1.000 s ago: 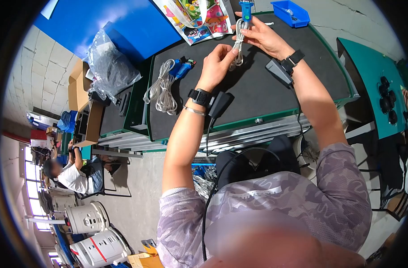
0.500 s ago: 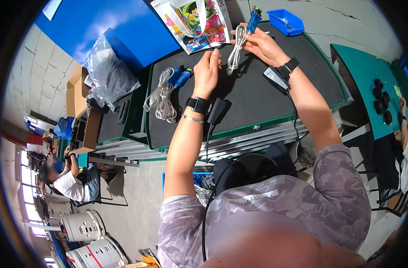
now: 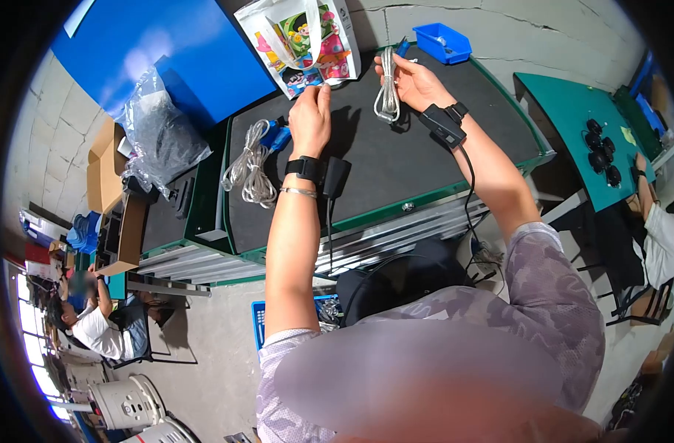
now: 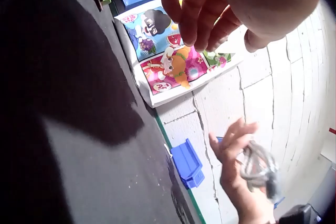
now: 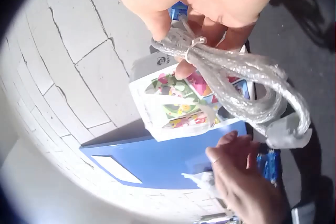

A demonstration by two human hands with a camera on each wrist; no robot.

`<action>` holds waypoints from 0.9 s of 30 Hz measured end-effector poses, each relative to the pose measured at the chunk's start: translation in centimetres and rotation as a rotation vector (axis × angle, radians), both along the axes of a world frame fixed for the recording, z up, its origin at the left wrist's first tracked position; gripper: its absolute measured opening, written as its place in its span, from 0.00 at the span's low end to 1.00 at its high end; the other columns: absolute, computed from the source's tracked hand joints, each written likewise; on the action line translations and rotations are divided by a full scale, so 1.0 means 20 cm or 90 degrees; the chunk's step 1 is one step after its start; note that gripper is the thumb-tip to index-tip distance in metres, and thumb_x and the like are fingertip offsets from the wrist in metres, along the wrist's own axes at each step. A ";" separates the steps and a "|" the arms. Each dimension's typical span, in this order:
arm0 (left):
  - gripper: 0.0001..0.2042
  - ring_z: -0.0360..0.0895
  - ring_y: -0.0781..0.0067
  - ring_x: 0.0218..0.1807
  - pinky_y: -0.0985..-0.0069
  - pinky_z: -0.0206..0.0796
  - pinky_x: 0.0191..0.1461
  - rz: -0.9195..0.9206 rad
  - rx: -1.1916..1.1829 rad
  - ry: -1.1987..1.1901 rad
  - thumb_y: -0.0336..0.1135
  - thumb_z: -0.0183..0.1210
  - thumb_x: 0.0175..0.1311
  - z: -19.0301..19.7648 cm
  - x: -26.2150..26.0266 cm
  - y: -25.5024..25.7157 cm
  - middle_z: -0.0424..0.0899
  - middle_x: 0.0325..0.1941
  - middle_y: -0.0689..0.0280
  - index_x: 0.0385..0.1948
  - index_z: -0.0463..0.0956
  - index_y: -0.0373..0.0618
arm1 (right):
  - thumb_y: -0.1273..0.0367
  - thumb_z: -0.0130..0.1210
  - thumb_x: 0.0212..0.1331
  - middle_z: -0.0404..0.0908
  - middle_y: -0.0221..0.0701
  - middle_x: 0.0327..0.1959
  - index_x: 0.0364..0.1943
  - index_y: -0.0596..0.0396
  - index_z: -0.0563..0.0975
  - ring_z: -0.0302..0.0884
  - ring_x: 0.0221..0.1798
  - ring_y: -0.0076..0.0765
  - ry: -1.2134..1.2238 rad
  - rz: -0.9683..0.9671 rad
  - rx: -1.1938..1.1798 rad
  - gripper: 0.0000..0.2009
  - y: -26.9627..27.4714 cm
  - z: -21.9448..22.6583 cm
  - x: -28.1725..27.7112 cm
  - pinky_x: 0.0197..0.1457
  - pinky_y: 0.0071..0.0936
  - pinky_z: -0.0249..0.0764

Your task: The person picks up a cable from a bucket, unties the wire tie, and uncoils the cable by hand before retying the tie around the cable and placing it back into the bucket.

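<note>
My right hand [image 3: 419, 87] holds a coiled, clear-sheathed silver cable [image 3: 386, 94] above the bench. A tie [image 5: 194, 48] binds the coil in the right wrist view, and a grey plug [image 5: 289, 132] hangs at its far end. Beside the palm shows part of the cable's blue connector [image 5: 179, 10]. My left hand [image 3: 309, 122] is empty over the bench, its fingers loosely bent in the left wrist view. Left of it, more coiled cables [image 3: 252, 173] with blue connectors [image 3: 281, 139] lie on the dark bench top [image 3: 366, 173].
A printed white bag [image 3: 307, 48] stands at the bench's back edge, with a small blue bin [image 3: 442, 43] to its right. At left are a plastic-wrapped bundle [image 3: 159, 136] and a cardboard box [image 3: 104, 166]. People sit at tables on both sides.
My left hand has let go of the cable and moved left, away from it. The right hand keeps the coil and has turned, so its blue connector is now mostly hidden in the head view.
</note>
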State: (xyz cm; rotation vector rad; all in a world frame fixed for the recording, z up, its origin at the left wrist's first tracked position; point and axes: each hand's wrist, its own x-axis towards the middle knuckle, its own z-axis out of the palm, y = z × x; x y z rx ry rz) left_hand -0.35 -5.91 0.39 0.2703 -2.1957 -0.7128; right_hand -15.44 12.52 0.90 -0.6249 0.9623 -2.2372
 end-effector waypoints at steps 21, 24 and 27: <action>0.19 0.65 0.85 0.27 0.86 0.56 0.32 -0.477 0.297 -0.215 0.48 0.51 0.70 -0.08 0.00 0.30 0.71 0.25 0.75 0.38 0.80 0.39 | 0.70 0.54 0.63 0.78 0.32 0.37 0.52 0.65 0.69 0.73 0.30 0.18 -0.107 -0.219 0.518 0.17 2.25 -0.99 0.96 0.32 0.11 0.69; 0.19 0.60 0.84 0.26 0.85 0.50 0.31 -0.483 0.293 -0.316 0.48 0.51 0.70 -0.12 -0.02 0.29 0.65 0.23 0.75 0.39 0.78 0.37 | 0.74 0.58 0.55 0.77 0.33 0.32 0.45 0.67 0.72 0.75 0.29 0.22 -0.147 -0.141 0.527 0.15 2.40 -1.37 0.95 0.27 0.14 0.66; 0.17 0.54 0.85 0.24 0.85 0.46 0.28 -0.471 0.422 -0.298 0.45 0.51 0.70 -0.16 -0.04 0.27 0.61 0.21 0.76 0.39 0.77 0.37 | 0.73 0.59 0.55 0.80 0.38 0.31 0.37 0.69 0.77 0.80 0.33 0.29 -0.248 -0.119 0.677 0.11 2.49 -1.67 0.86 0.34 0.22 0.76</action>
